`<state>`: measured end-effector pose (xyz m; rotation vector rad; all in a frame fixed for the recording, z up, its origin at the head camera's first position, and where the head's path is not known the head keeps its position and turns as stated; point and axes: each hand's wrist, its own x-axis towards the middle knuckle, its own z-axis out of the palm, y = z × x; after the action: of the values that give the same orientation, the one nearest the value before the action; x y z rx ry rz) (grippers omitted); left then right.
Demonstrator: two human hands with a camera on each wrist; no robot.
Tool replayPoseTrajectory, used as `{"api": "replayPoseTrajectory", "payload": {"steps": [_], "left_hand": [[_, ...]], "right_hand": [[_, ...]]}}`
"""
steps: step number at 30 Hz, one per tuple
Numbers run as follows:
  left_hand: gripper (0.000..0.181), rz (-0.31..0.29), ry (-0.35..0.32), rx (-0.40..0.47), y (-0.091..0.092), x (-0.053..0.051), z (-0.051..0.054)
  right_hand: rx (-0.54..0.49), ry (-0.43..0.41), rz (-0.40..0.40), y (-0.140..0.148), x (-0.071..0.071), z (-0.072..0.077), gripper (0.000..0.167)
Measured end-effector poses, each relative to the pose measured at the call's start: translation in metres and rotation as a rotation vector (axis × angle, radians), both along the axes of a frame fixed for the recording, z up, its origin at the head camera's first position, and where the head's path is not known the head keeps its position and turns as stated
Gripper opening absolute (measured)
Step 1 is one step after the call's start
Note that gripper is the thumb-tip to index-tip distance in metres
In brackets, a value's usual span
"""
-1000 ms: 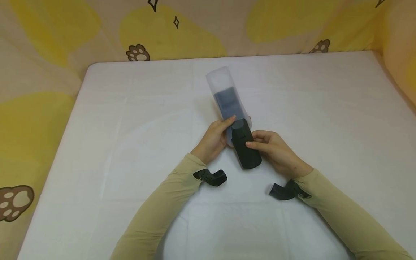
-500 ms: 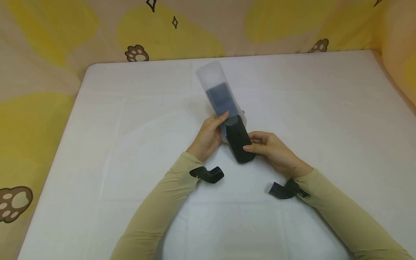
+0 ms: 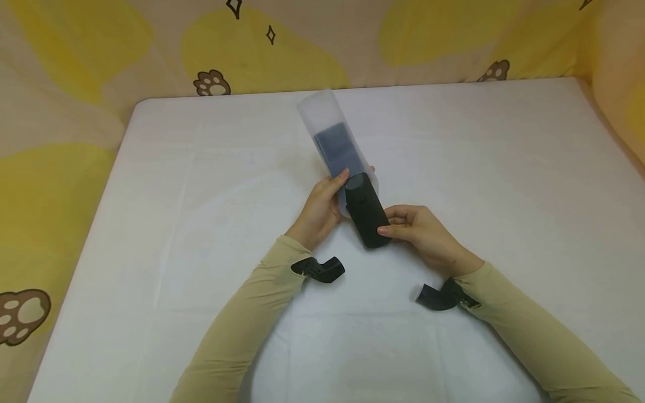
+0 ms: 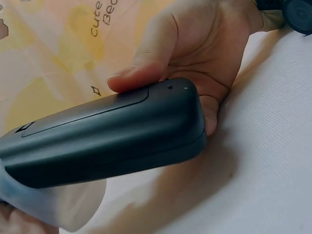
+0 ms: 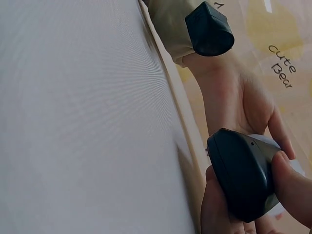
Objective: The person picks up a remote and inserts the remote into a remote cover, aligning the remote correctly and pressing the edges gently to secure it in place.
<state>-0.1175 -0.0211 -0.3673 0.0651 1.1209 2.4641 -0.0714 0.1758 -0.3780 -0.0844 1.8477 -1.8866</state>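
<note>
A black remote control [image 3: 367, 215] lies back side up, its battery cover showing in the left wrist view. Its far part sits inside a long translucent sleeve [image 3: 318, 111], where it shows through as grey-blue; the near part sticks out. My left hand [image 3: 319, 207] grips the sleeve near its open end, thumb on top and fingers mostly hidden beneath. With thumb and fingers, my right hand [image 3: 425, 235] pinches the remote's near right side. In the left wrist view, the right thumb [image 4: 141, 75] presses the cover side. Both things are held above the table.
A white-covered table [image 3: 227, 252] spreads under the hands. Behind it and at the sides hangs a yellow and peach curtain [image 3: 282, 56] with paw prints. Black wrist cameras [image 3: 322, 270] sit on both beige sleeves.
The left hand, translucent sleeve and remote have shifted left and slightly away. My right hand has barely moved, so its thumb now lies closer to the remote's right edge.
</note>
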Motion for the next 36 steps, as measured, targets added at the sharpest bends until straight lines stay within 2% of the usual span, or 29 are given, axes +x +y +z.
{"api": "replayPoseTrajectory", "payload": {"steps": [6, 13, 18, 24, 30, 36], "left_hand": [[0.031, 0.018, -0.003, -0.032, 0.0006, 0.0017, -0.0008], [0.037, -0.016, 0.044, -0.028, 0.0019, 0.0024, -0.0019], [0.036, -0.015, 0.033, -0.019, 0.0028, 0.0031, -0.0021], [0.042, -0.047, 0.067, -0.038, 0.0021, 0.0043, -0.0025], [0.040, -0.023, 0.045, -0.038, 0.0042, 0.0053, -0.0024], [0.028, -0.006, 0.011, -0.066, 0.0050, 0.0067, -0.0034]], "right_hand": [[-0.008, 0.005, -0.016, -0.0002, 0.0008, -0.0001, 0.035], [-0.009, 0.008, -0.023, -0.0003, 0.0009, -0.0002, 0.031], [-0.005, 0.004, -0.025, -0.0002, 0.0009, 0.0000, 0.028], [-0.024, 0.005, -0.033, -0.0006, 0.0011, -0.0005, 0.022], [-0.014, 0.013, -0.034, -0.0003, 0.0014, -0.0002, 0.026], [-0.027, 0.012, -0.038, -0.0004, 0.0013, -0.0004, 0.028]]}}
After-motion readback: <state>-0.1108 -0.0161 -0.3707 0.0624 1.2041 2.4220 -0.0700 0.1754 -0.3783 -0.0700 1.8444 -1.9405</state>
